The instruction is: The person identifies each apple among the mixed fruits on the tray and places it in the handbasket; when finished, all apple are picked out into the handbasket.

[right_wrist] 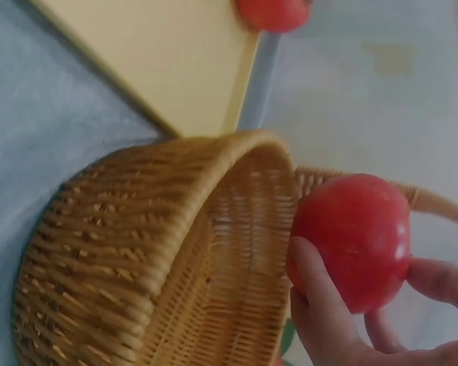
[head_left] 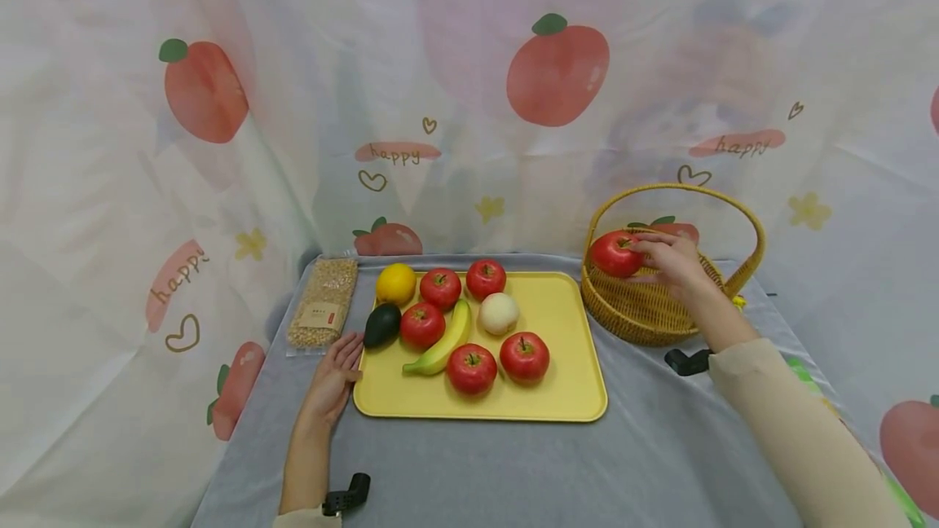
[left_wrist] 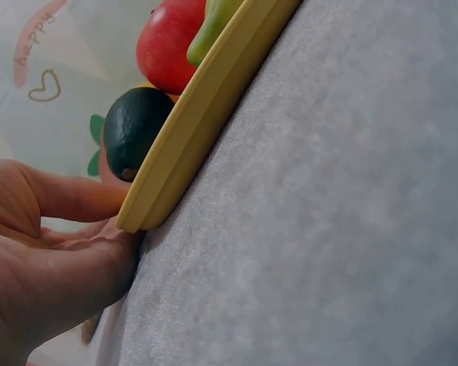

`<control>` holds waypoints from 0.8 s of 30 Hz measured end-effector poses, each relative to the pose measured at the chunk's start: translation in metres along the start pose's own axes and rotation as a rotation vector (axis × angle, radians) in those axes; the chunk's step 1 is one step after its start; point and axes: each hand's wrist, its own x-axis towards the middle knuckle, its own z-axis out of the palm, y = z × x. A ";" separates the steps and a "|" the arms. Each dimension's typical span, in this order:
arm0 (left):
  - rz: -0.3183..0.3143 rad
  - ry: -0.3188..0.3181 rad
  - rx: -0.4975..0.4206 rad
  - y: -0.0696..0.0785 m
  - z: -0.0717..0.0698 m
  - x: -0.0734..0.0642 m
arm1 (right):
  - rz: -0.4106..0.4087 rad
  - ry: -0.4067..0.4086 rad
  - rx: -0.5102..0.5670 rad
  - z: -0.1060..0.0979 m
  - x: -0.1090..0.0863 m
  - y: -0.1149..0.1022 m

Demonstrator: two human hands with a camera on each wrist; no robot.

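My right hand (head_left: 667,261) pinches a red apple (head_left: 616,254) between thumb and fingers, over the left side of a wicker basket (head_left: 638,328). In the right wrist view the apple (right_wrist: 355,236) overlaps the basket's handle, beside the rim (right_wrist: 183,221). At the left edge of the yellow tray (head_left: 565,398), my left hand (head_left: 336,379) holds the rim, with the tray corner (left_wrist: 149,206) between its thumb and index finger. Nearest that hand lies a dark green avocado (head_left: 382,326). Several red apples (head_left: 525,357), a banana (head_left: 443,342), a yellow orange-like fruit (head_left: 396,283) and a cream-coloured round fruit (head_left: 499,314) share the tray.
A clear packet of beige grains (head_left: 323,300) lies left of the tray. Grey cloth (head_left: 469,471) covers the table, and a printed curtain (head_left: 469,104) hangs behind and at both sides. The basket's tall handle (head_left: 678,187) arches over its opening.
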 end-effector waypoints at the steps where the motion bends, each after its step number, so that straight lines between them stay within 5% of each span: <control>1: 0.002 -0.001 0.001 0.000 0.000 0.000 | 0.001 0.011 -0.008 -0.001 0.002 0.001; 14: -0.007 -0.025 -0.003 0.001 -0.001 -0.001 | 0.063 -0.036 -0.009 -0.011 0.024 0.010; 24: -0.016 -0.029 -0.015 0.001 -0.003 0.000 | 0.123 0.002 0.038 -0.013 0.041 0.010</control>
